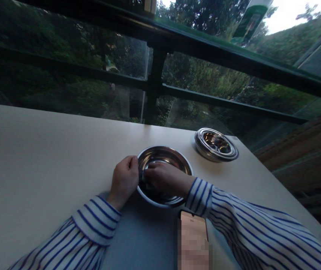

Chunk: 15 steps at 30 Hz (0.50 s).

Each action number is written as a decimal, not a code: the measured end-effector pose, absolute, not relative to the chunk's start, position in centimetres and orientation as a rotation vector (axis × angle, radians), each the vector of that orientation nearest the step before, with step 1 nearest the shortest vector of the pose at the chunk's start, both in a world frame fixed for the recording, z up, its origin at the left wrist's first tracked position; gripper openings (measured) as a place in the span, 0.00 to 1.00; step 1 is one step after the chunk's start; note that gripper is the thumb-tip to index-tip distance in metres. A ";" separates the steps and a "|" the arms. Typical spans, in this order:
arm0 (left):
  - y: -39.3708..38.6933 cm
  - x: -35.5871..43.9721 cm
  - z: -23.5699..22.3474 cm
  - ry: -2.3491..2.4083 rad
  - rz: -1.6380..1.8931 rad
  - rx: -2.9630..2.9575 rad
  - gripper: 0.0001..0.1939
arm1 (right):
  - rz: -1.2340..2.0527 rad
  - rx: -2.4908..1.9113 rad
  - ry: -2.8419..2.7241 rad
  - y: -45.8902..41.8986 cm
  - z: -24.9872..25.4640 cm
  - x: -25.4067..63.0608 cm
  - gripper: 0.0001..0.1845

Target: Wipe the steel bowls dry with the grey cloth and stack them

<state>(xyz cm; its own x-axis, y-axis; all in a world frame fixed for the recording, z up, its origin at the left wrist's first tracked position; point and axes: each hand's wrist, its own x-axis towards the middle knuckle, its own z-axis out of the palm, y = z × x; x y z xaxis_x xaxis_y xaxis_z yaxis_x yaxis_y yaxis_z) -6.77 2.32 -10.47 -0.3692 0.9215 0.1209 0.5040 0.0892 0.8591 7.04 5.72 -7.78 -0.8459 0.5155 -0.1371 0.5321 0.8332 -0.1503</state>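
Observation:
A shiny steel bowl (pixel 180 160) stands on the white table in front of me. My left hand (pixel 125 178) is closed on its left rim, thumb at the edge. Inside the bowl is my right hand (pixel 166 178), its fingers curled against the inner left wall. Whatever those fingers press or hold is hidden by the hand and too dark to make out.
Several nested steel bowls (pixel 216 144) sit near the table's far right corner. A phone (pixel 195 240) lies between my forearms at the near side. Beyond the white table (pixel 50 150) run window bars, with a green-labelled bottle (pixel 250 22) on the upper ledge.

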 end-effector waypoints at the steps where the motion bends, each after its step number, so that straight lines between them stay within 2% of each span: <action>1: 2.3 -6.8 -10.5 1.916 1.213 1.400 0.15 | -0.249 0.893 2.931 6.4 -8.0 6.9 0.11; 7: 2.0 -6.5 -10.6 1.911 1.235 1.400 0.16 | -0.139 1.104 2.882 7.6 -7.7 9.3 0.10; 12: 2.3 -6.5 -10.7 1.918 1.245 1.397 0.15 | -0.325 0.837 2.882 4.6 -7.0 9.4 0.05; 15: 2.2 -6.7 -10.6 1.919 1.233 1.399 0.15 | -0.356 0.819 2.912 4.7 -7.5 8.4 0.06</action>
<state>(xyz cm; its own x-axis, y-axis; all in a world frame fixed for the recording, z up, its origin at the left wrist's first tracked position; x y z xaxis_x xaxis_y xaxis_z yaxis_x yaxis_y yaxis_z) -6.71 2.24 -10.60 -0.3759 0.9169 0.1339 0.5030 0.0805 0.8605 8.42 4.73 -7.49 -0.8511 0.5018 -0.1543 0.5242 0.8285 -0.1971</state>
